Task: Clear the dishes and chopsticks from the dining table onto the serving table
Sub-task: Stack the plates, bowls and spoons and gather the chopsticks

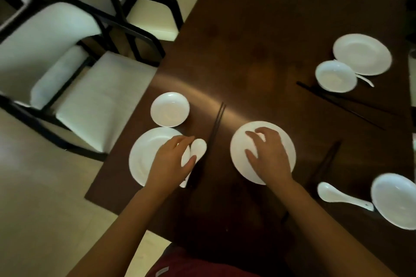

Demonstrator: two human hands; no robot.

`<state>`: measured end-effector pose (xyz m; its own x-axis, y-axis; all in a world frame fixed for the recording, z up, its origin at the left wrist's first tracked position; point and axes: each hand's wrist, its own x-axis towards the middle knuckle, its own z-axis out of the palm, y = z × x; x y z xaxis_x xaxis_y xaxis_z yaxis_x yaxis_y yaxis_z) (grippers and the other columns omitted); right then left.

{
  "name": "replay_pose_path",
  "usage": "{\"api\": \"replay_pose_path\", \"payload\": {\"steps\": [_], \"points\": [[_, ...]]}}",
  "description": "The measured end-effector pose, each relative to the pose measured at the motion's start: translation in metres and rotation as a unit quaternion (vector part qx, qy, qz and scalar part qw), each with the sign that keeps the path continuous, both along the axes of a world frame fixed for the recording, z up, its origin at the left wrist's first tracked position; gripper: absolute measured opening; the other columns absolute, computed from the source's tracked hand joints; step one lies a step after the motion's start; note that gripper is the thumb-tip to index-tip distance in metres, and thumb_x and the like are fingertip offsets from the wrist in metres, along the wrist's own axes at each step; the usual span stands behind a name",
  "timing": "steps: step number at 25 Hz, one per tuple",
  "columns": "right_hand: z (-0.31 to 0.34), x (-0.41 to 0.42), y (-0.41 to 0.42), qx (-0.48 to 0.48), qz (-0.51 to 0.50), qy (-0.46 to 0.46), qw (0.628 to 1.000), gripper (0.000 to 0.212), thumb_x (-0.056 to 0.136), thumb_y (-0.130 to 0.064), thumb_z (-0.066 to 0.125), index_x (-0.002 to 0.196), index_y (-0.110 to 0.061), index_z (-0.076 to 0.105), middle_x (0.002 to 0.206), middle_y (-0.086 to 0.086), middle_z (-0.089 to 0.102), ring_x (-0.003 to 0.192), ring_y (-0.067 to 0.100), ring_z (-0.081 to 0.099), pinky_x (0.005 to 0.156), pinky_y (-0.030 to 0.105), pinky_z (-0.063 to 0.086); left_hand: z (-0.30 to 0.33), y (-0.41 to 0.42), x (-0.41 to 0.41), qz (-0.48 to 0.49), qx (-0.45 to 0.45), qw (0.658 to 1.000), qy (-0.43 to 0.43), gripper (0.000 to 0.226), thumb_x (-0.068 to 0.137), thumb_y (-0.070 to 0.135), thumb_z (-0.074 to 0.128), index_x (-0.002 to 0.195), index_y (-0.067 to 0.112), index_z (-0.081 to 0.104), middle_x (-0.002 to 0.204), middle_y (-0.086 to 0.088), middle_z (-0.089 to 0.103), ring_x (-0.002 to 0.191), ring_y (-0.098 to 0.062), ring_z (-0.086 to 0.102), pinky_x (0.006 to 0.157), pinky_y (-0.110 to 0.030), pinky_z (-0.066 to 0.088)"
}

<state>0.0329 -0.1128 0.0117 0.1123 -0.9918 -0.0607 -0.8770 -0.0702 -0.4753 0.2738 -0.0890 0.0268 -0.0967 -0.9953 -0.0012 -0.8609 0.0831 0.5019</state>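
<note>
My left hand (173,159) pinches a white spoon (198,148) at the right edge of a white plate (144,159) near the table's left edge. My right hand (267,153) lies spread on a second white plate (240,141) in the middle, fingers apart on its surface. A small white bowl (170,109) sits just beyond the left plate. Dark chopsticks (217,121) lie between the two plates. Another dark pair (326,159) lies to the right of the middle plate.
Far right stand a plate (362,57), a bowl (335,76) with a spoon (365,80) and chopsticks (337,103). Near right lie a spoon (340,195) and a bowl (396,200). Cream-cushioned chairs (74,87) stand left of the dark wooden table (258,40).
</note>
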Motion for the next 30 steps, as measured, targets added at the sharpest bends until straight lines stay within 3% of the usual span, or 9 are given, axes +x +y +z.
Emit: {"api": "replay_pose_path", "payload": {"steps": [3,7,11,13,18,21,25,27,30], "points": [[0.004,0.057,-0.007,-0.092,0.167,0.085,0.978,0.052,0.072,-0.022,0.076,0.120,-0.014,0.059,0.130,0.017,0.056,0.123,0.035,0.050,0.099,0.046,0.043,0.000,0.024,0.057,-0.034,-0.038,0.983,-0.174,0.066,0.072,0.036,0.074,0.129,0.015,0.051,0.137,-0.017,0.050,0.126,-0.036,0.046,0.102,-0.061,0.031],[-0.007,0.112,-0.021,-0.030,0.208,0.084,0.974,0.057,0.080,-0.025,0.069,0.132,-0.018,0.047,0.144,0.014,0.042,0.135,0.032,0.035,0.106,0.045,0.036,-0.019,0.041,0.105,0.069,0.023,0.976,-0.203,0.078,0.072,0.045,0.071,0.138,0.018,0.040,0.148,-0.018,0.035,0.137,-0.037,0.031,0.105,-0.065,0.021],[-0.031,0.139,-0.033,0.028,0.271,0.163,0.948,0.057,0.090,-0.030,0.054,0.141,-0.023,0.030,0.154,0.012,0.023,0.143,0.030,0.017,0.113,0.046,0.022,-0.044,0.041,0.122,0.084,0.069,0.971,-0.214,0.080,0.078,0.053,0.060,0.145,0.026,0.026,0.155,-0.012,0.021,0.143,-0.030,0.015,0.110,-0.059,0.013],[-0.038,0.145,-0.036,0.064,0.269,0.183,0.943,0.053,0.092,-0.034,0.048,0.141,-0.024,0.029,0.153,0.011,0.024,0.142,0.029,0.018,0.115,0.046,0.018,-0.056,0.042,0.123,0.085,0.103,0.972,-0.195,0.080,0.079,0.056,0.058,0.145,0.029,0.022,0.157,-0.009,0.016,0.144,-0.029,0.011,0.112,-0.056,0.012],[-0.044,0.159,-0.039,0.053,0.252,0.202,0.945,0.038,0.092,-0.031,0.043,0.129,-0.023,0.044,0.125,0.003,0.057,0.119,0.022,0.045,0.106,0.041,0.027,-0.072,0.046,0.124,0.135,0.183,0.971,-0.072,0.073,0.080,0.047,0.062,0.141,0.026,0.028,0.152,-0.007,0.025,0.136,-0.027,0.027,0.105,-0.046,0.036],[-0.043,0.167,-0.040,0.068,0.212,0.170,0.960,0.034,0.091,-0.027,0.045,0.125,-0.022,0.050,0.117,0.002,0.062,0.111,0.021,0.050,0.102,0.038,0.031,-0.074,0.042,0.119,0.172,0.179,0.969,0.019,0.068,0.080,0.036,0.066,0.138,0.020,0.035,0.146,-0.010,0.031,0.131,-0.026,0.033,0.106,-0.041,0.036],[-0.040,0.171,-0.035,0.072,0.182,0.135,0.971,0.035,0.092,-0.023,0.046,0.126,-0.019,0.052,0.118,0.004,0.063,0.109,0.021,0.053,0.098,0.036,0.039,-0.063,0.034,0.119,0.290,0.184,0.924,0.169,0.057,0.078,0.020,0.070,0.130,0.016,0.047,0.138,-0.009,0.044,0.121,-0.023,0.044,0.101,-0.038,0.041],[-0.037,0.171,-0.029,0.048,0.182,0.139,0.972,0.035,0.091,-0.024,0.048,0.126,-0.019,0.052,0.118,0.004,0.063,0.110,0.022,0.053,0.100,0.038,0.037,-0.054,0.036,0.122,0.307,0.166,0.918,0.189,0.056,0.077,0.017,0.072,0.129,0.016,0.050,0.134,-0.008,0.049,0.117,-0.023,0.048,0.098,-0.040,0.044],[-0.027,0.171,-0.022,0.025,0.142,0.071,0.987,0.032,0.091,-0.022,0.051,0.122,-0.016,0.057,0.117,0.005,0.065,0.107,0.023,0.057,0.096,0.038,0.043,-0.037,0.041,0.128,0.329,0.140,0.909,0.214,0.055,0.078,0.013,0.072,0.128,0.017,0.051,0.129,-0.006,0.056,0.106,-0.017,0.054,0.093,-0.041,0.048]]}}
